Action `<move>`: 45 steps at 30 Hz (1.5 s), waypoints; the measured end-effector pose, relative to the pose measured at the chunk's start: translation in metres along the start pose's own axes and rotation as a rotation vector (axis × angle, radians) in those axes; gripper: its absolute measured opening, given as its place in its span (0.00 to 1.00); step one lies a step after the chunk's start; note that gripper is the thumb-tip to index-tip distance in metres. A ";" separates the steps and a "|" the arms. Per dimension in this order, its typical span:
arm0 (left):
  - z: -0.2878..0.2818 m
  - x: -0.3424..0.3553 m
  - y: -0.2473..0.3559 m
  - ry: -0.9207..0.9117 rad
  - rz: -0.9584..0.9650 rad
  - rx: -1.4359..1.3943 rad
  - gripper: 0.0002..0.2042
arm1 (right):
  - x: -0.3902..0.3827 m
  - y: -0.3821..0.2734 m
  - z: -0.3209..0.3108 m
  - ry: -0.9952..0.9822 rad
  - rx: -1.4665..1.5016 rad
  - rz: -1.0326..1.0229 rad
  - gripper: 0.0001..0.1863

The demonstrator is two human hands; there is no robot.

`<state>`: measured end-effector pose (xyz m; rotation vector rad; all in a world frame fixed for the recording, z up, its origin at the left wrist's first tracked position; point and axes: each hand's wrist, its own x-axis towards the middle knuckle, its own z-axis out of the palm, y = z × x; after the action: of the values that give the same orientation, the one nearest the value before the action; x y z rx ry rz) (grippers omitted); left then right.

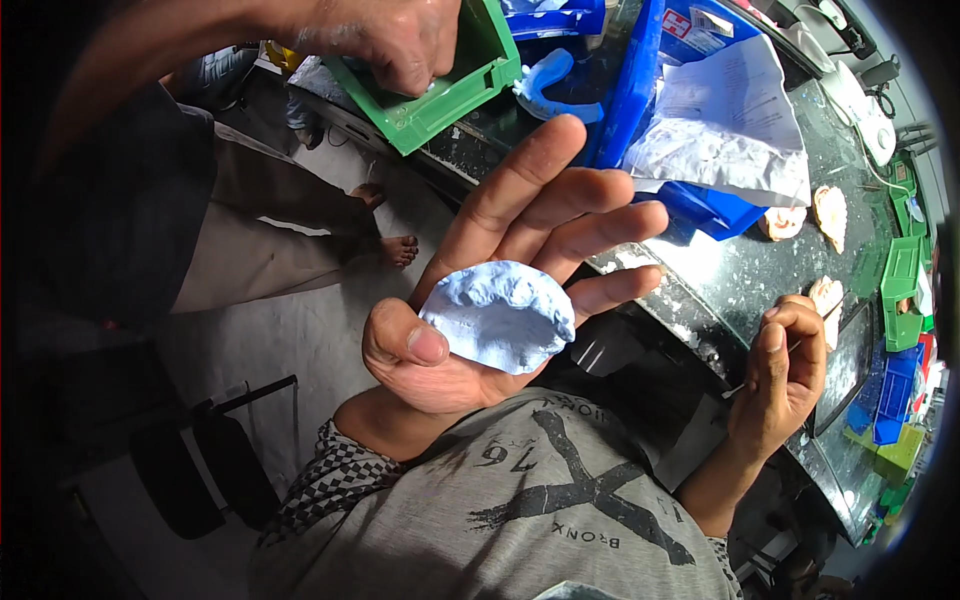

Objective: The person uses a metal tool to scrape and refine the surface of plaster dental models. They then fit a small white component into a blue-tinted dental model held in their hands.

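My left hand (520,215) is raised palm up with its fingers spread. A pale blue plaster dental cast (500,315) lies in the palm, and my thumb presses on its left edge. My right hand (785,375) hovers lower right, over the edge of the dark counter (760,270). Its fingers pinch a thin metal tool (742,388) that points left. The two hands are apart.
Another person's hand (380,35) grips a green plastic bin (450,95) at the top. Next to it lies a blue impression tray (540,85). A sheet of paper (730,120) covers a blue bin (705,205). Cream plaster casts (830,215) lie on the counter, and a seated person's bare foot (398,250) is at left.
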<state>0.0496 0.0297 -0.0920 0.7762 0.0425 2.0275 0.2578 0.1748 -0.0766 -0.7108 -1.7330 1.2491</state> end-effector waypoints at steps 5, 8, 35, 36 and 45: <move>0.000 -0.001 0.001 -0.009 0.003 -0.015 0.53 | 0.001 -0.004 0.005 0.002 -0.100 0.025 0.06; 0.002 -0.002 0.003 0.055 -0.001 -0.035 0.53 | 0.001 -0.004 0.005 0.005 -0.121 0.005 0.06; -0.013 -0.030 0.011 0.269 -0.104 -0.053 0.37 | 0.017 -0.008 0.029 -0.026 -0.491 0.065 0.14; -0.013 -0.031 0.011 0.291 -0.076 -0.046 0.37 | 0.018 -0.009 0.030 -0.008 -0.447 0.095 0.15; -0.027 -0.042 0.016 0.327 0.030 0.029 0.33 | -0.004 -0.040 0.027 -0.222 -0.315 -0.071 0.22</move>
<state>0.0382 -0.0046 -0.1297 0.4580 0.2482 2.1683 0.2372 0.1454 -0.0437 -0.7029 -2.1497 1.0479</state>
